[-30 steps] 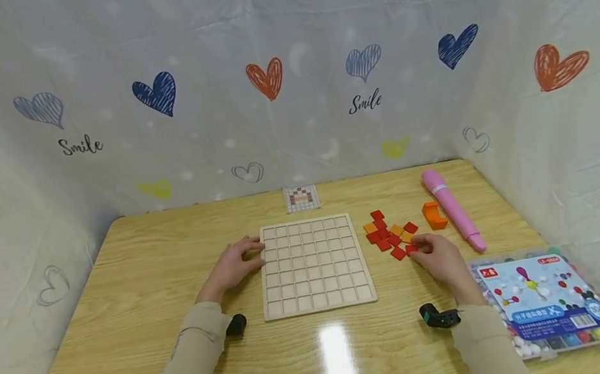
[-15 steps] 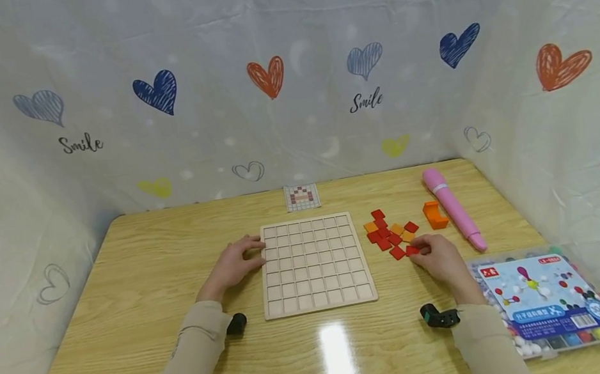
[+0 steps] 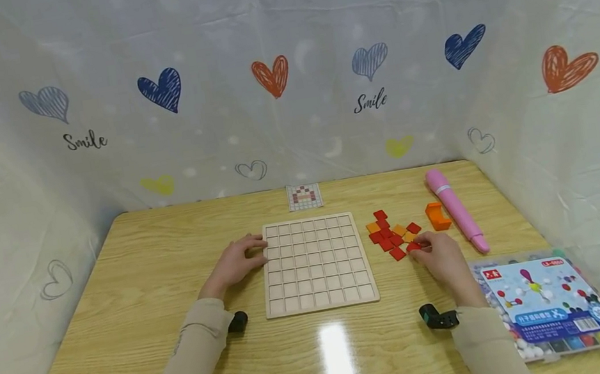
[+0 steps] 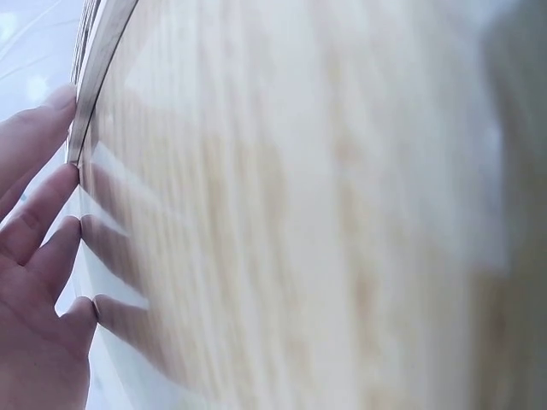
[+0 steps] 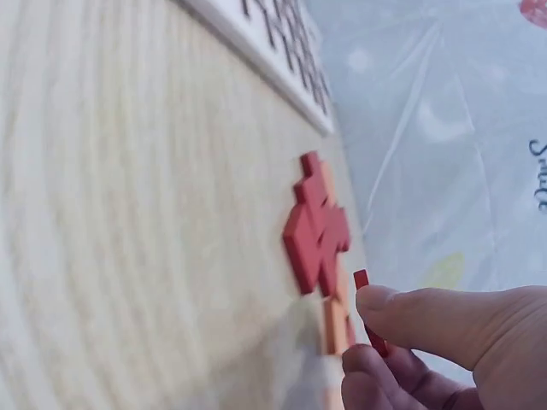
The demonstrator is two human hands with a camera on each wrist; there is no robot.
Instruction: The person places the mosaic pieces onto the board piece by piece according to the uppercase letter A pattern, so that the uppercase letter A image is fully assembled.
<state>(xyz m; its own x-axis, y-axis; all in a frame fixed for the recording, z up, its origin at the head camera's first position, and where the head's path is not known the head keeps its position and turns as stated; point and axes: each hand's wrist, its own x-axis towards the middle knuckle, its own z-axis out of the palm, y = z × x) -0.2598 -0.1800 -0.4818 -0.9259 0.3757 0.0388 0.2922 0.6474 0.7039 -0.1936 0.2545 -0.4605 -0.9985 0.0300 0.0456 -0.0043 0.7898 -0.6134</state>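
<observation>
A pale wooden grid board [image 3: 316, 271] with square recesses lies in the middle of the table. At its left edge rests my left hand [image 3: 235, 264], fingers spread, and in the left wrist view the fingertips touch the board's side and the tabletop. My right hand [image 3: 443, 259] pinches a red square tile [image 5: 374, 339] between thumb and fingers; the right wrist view has it on edge. Beside that hand, to the right of the board, red tiles [image 3: 398, 254] and orange tiles [image 3: 373, 228] lie in a loose cluster, some overlapping.
Behind the board lies a small pattern card [image 3: 304, 197]. An orange plastic holder [image 3: 438, 217] and a pink microphone-shaped object [image 3: 458, 212] lie right of the tiles. A clear case of molecular model parts [image 3: 550, 305] sits at the front right. Printed curtains [image 3: 201, 150] surround the table.
My right hand has tilted the red tile it pinches and raised it slightly. The left hand stays at the board's edge. The head view has shifted a little.
</observation>
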